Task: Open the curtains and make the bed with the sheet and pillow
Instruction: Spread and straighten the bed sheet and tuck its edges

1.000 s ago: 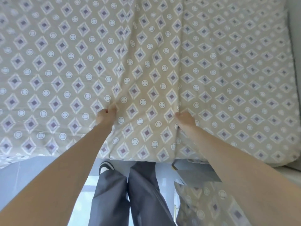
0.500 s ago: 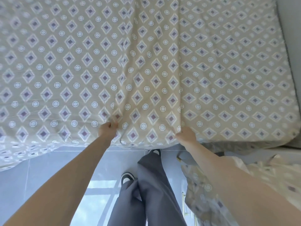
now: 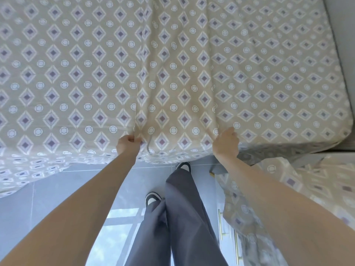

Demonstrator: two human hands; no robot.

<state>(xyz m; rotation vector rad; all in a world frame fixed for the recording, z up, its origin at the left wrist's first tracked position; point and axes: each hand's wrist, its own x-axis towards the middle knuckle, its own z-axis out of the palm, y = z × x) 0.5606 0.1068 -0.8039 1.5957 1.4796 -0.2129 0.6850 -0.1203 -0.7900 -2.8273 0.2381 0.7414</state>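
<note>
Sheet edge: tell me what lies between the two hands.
Head view: only the sheet itself runs between the left hand and the right hand, creased near each; nothing else lies on it.

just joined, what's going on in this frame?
A person stands at the near edge of a bed, making it. The left hand pinches a fold of the patterned sheet, and the right hand grips another fold beside it. The sheet covers the bed, with creases running up from both hands and its left edge hanging toward the floor. Matching cloth lies under the right arm. No pillow is in view on the bed.
</note>
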